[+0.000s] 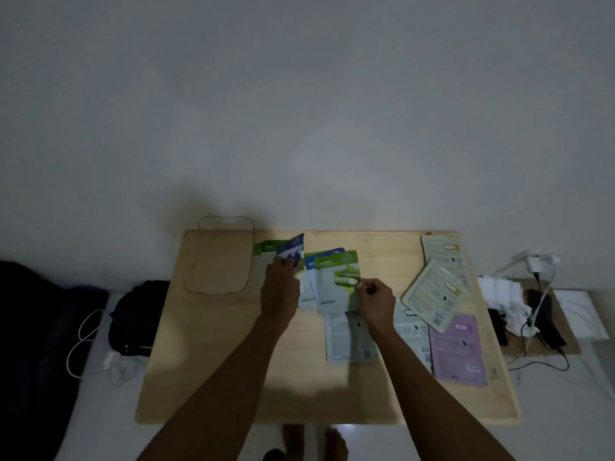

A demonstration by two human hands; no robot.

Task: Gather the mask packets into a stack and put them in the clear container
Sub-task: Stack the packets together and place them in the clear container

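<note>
My left hand point(280, 287) grips a blue mask packet point(293, 249), lifted and tilted over green packets point(266, 249) at the table's back. My right hand point(375, 302) pinches the right edge of a green-topped packet point(336, 277), which overlaps a blue-topped one point(311, 261). A grey packet point(342, 341) lies flat below my right hand. Cream packets point(432, 294), another cream one point(441, 249) and a lilac packet point(457, 347) lie at the right. The clear container point(218, 256) stands at the back left corner, with nothing visible inside it.
The wooden table point(233, 377) stands against a white wall. A black bag point(138, 319) and white cable point(81, 341) lie on the floor at left. Tissues, a charger point(535, 264) and dark cables sit at right. Bare feet show under the front edge.
</note>
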